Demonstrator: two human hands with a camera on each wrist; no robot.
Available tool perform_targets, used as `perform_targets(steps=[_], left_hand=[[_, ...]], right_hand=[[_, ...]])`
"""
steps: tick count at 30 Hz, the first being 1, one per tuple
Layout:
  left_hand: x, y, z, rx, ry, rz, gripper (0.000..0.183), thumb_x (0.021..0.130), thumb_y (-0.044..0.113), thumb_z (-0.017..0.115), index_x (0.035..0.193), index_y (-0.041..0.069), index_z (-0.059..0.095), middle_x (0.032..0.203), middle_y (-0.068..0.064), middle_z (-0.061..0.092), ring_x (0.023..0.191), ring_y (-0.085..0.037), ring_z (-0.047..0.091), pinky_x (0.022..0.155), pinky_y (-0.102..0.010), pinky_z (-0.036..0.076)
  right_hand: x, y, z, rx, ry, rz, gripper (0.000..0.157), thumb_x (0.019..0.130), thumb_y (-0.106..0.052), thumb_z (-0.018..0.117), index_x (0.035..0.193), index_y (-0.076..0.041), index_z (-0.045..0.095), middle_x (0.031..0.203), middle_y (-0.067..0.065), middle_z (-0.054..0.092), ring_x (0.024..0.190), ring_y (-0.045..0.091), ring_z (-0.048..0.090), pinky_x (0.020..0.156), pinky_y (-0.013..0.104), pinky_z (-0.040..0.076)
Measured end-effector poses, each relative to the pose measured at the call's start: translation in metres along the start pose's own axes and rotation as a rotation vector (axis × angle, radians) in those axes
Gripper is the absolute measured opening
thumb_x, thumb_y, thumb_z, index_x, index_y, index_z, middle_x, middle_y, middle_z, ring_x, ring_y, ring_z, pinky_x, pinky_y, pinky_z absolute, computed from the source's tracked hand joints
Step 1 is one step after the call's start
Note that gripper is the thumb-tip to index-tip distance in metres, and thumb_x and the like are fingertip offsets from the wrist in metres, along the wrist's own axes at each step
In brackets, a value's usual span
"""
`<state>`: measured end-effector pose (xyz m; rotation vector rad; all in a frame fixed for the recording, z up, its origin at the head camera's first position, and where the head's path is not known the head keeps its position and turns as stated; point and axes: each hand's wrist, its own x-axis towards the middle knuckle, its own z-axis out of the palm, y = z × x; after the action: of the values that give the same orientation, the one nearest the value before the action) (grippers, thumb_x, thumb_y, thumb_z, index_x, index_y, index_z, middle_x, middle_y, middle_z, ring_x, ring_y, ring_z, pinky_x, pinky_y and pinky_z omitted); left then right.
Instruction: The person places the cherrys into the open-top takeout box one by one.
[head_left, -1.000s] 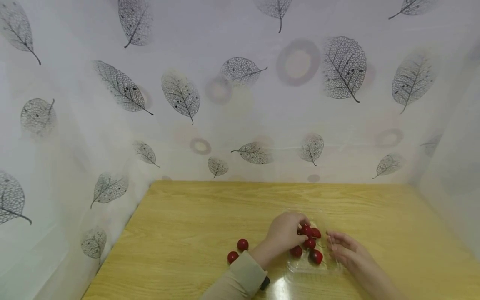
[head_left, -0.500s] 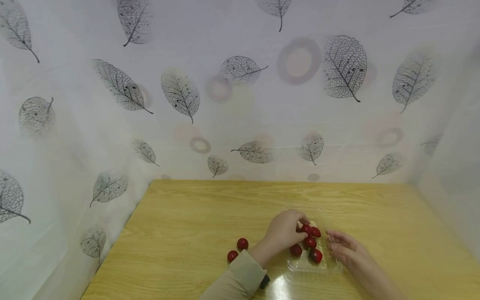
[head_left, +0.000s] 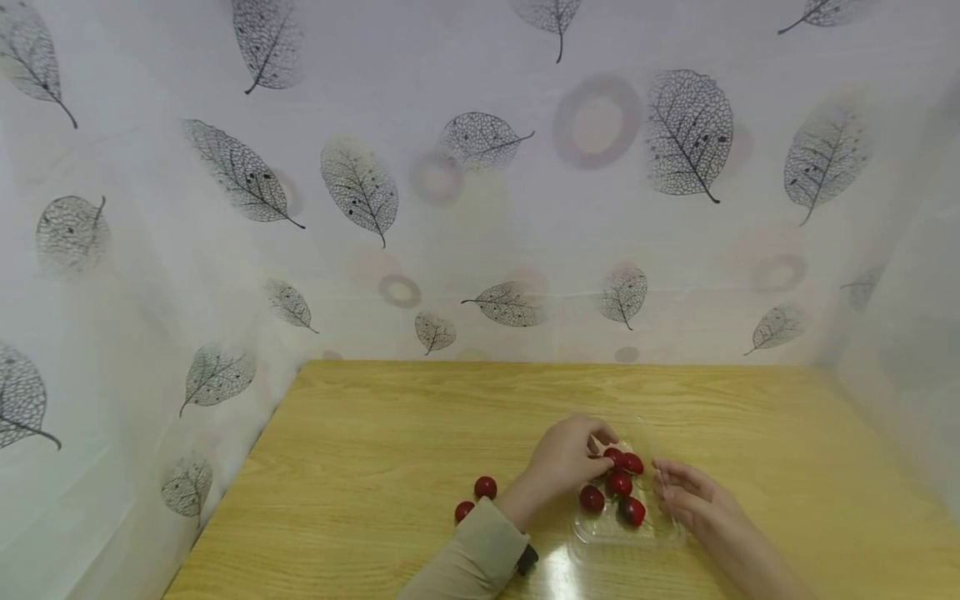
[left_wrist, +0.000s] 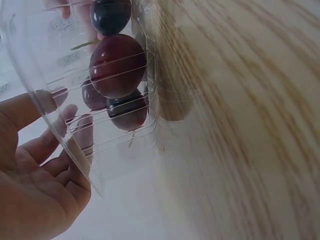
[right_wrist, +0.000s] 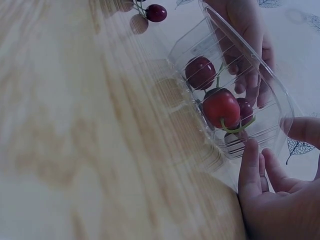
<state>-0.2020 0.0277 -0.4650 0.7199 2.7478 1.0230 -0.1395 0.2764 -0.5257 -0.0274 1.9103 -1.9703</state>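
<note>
Several dark red cherries (head_left: 619,483) lie in a clear plastic box (right_wrist: 283,96) on the table. Over the box's left side, my left hand (head_left: 568,454) has its thumb and fingers parted around nothing. Its thumb tip is right beside a cherry (head_left: 614,456) at the far end. Seen from the left wrist, that left hand (left_wrist: 47,175) reaches over the wall, with cherries (left_wrist: 118,66) beyond the clear plastic. My right hand (head_left: 705,504) holds the box's right side, thumb and fingers on either side of the wall (right_wrist: 252,132). Green stems show on some cherries.
Two more cherries (head_left: 485,487) lie on the wooden table (head_left: 375,433), left of the box and near the left sleeve (head_left: 487,550). A pale leaf-printed curtain (head_left: 480,217) surrounds the table at the back and sides.
My left hand has let go of the cherry at the box's far end and drawn slightly up and left. Its fingers have spread apart. My right hand stays at the box.
</note>
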Motion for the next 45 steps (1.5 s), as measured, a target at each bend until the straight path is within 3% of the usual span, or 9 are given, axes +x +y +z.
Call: perform_targets(steps=[7,15,25,33,45], left_hand=[[0.0,-0.003,-0.002,-0.113,-0.008,-0.005,0.023,0.091,0.009,0.084,0.112,0.013,0.077,0.108,0.001,0.077,0.083,0.001,0.064,0.074,-0.011,0.051],[-0.001,-0.004,-0.011,-0.27,-0.017,0.014,0.022,0.092,0.003,0.08,0.113,0.005,0.077,0.109,-0.008,0.078,0.082,0.001,0.064,0.073,-0.011,0.053],[-0.006,-0.01,-0.019,-0.28,-0.028,-0.002,0.022,0.092,0.004,0.08,0.114,0.004,0.076,0.11,-0.01,0.078,0.085,-0.001,0.065,0.075,-0.012,0.054],[-0.011,-0.02,-0.025,-0.275,-0.025,-0.013,0.02,0.093,0.007,0.08,0.113,0.004,0.076,0.106,-0.006,0.078,0.084,0.0,0.064,0.076,-0.012,0.053],[-0.02,-0.029,-0.031,-0.339,0.004,-0.041,0.021,0.091,0.002,0.08,0.111,0.003,0.076,0.105,-0.011,0.076,0.085,-0.005,0.066,0.075,-0.013,0.055]], right_hand=[[0.0,0.001,-0.003,0.026,-0.045,-0.008,0.056,0.113,-0.012,0.046,0.158,0.013,0.026,0.126,-0.03,0.062,0.118,-0.007,0.062,0.1,0.017,0.055],[0.0,0.0,-0.002,0.017,-0.021,0.019,0.061,0.113,-0.013,0.047,0.159,0.015,0.019,0.124,-0.03,0.061,0.116,-0.007,0.062,0.099,0.017,0.055],[-0.001,0.003,-0.003,0.031,-0.028,-0.001,0.056,0.112,-0.011,0.047,0.157,0.014,0.025,0.125,-0.029,0.063,0.116,-0.006,0.062,0.099,0.017,0.055],[0.001,0.001,-0.002,0.011,-0.006,0.016,0.063,0.112,-0.012,0.048,0.158,0.017,0.017,0.123,-0.03,0.061,0.115,-0.007,0.062,0.099,0.016,0.055],[0.001,0.001,-0.001,0.04,-0.024,-0.035,0.047,0.111,-0.01,0.048,0.154,0.008,0.036,0.125,-0.029,0.064,0.115,-0.004,0.064,0.098,0.017,0.056]])
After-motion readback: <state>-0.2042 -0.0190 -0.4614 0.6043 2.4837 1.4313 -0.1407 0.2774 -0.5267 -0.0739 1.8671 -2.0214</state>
